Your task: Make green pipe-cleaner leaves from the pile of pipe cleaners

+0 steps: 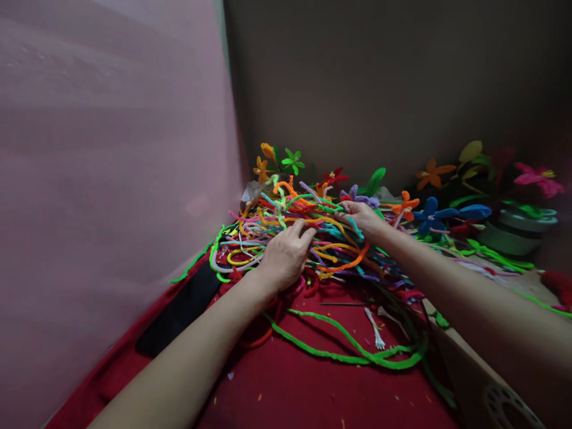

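Note:
A tangled heap of many-coloured pipe cleaners lies on the red cloth. My left hand rests in the front of the heap with its fingers curled down among the stems. What those fingers hold, if anything, is hidden. At the heap's right back part, my right hand pinches a green pipe cleaner between thumb and fingers. A teal stem hangs just beneath that hand. Orange stems curve between the two hands.
Fuzzy pipe-cleaner flowers stand behind, including a blue flower and a pink flower near a pale pot. A long green loop, a thin rod and white tassels lie in front. A dark flat object sits left, by the pink wall.

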